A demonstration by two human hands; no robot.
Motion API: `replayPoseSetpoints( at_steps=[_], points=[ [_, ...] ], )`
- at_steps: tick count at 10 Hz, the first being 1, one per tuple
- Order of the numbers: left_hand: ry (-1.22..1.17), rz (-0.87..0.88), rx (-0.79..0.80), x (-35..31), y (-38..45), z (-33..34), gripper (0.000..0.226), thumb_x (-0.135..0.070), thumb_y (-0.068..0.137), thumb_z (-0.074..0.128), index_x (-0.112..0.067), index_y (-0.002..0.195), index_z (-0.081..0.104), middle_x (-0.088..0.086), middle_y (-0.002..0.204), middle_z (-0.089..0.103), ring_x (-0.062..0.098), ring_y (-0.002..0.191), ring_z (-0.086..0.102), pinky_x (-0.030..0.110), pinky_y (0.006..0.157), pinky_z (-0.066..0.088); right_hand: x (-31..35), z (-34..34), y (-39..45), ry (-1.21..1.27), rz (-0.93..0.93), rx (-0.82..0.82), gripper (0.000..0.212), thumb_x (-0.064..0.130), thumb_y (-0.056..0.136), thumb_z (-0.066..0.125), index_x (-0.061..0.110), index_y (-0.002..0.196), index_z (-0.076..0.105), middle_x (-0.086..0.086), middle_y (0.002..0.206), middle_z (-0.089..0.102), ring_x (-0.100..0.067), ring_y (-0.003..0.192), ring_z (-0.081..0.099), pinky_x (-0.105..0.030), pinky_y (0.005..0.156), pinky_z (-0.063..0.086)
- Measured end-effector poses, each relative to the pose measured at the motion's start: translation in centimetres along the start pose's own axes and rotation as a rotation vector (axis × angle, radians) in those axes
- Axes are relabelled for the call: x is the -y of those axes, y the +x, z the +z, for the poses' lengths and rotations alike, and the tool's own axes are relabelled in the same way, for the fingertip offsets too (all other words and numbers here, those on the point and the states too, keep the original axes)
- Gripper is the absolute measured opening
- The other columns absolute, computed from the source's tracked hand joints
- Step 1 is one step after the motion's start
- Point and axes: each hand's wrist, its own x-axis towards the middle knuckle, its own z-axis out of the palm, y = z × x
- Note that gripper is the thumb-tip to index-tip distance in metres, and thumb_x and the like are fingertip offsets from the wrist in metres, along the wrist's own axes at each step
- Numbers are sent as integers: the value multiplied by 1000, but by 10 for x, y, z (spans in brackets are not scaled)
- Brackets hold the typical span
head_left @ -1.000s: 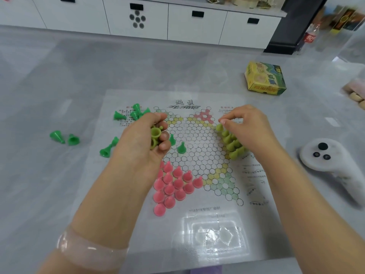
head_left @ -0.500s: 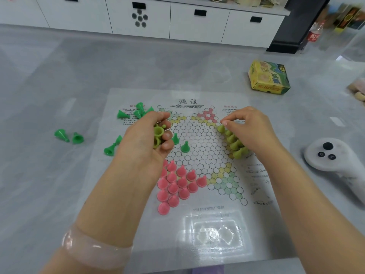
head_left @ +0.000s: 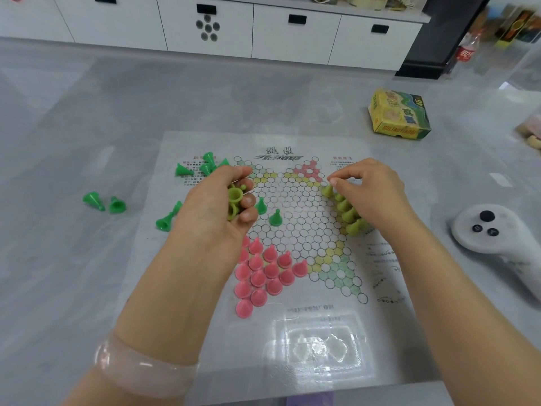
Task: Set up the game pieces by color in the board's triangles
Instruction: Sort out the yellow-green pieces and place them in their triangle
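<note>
My right hand [head_left: 371, 194] pinches an olive piece [head_left: 328, 190] upright at the tip of the olive row [head_left: 348, 212] on the board [head_left: 292, 230], its right triangle. My left hand [head_left: 216, 209], nearer the supply, curls round 2 or more spare olive pieces [head_left: 234, 200], lying sideways. Open cells lie between; 2 green pieces [head_left: 268, 212] stand mid-board.

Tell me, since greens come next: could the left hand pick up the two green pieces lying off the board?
Probably not yet: the left hand already holds olive pieces, though nothing blocks the two green pieces.
</note>
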Motion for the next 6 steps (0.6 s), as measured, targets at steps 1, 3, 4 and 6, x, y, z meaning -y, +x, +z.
replayPoseSetpoints(
  at_steps=[1,3,4,6],
  points=[
    [-4,2,1,0,0,0,13,-5,86,50,-9,75,55,0,61,46,7,41,36,15,33,26,-1,-2,-1,29,-1,0,11,32,87,57,31,85,67,4,117,57,-20,115,49,-49,102,34],
    [-12,1,1,-1,-1,0,13,-5,86,50,-9,74,55,0,61,46,7,40,35,15,33,25,0,0,-1,-20,-7,28,10,32,85,60,34,75,60,2,117,57,-21,114,48,-49,102,33],
    [-15,-1,3,-1,-1,-1,14,-5,86,50,-9,73,54,0,61,46,7,41,35,15,33,25,1,-1,-1,-21,-18,-24,10,31,85,59,34,75,60,2,116,57,-22,113,48,-48,102,33],
    [-18,-2,8,-1,-1,-1,14,-4,86,50,-10,73,54,0,61,46,7,42,35,15,33,26,-1,0,0,-52,-23,-16,10,31,85,59,34,76,60,2,116,57,-21,114,48,-47,101,32]
  ],
)
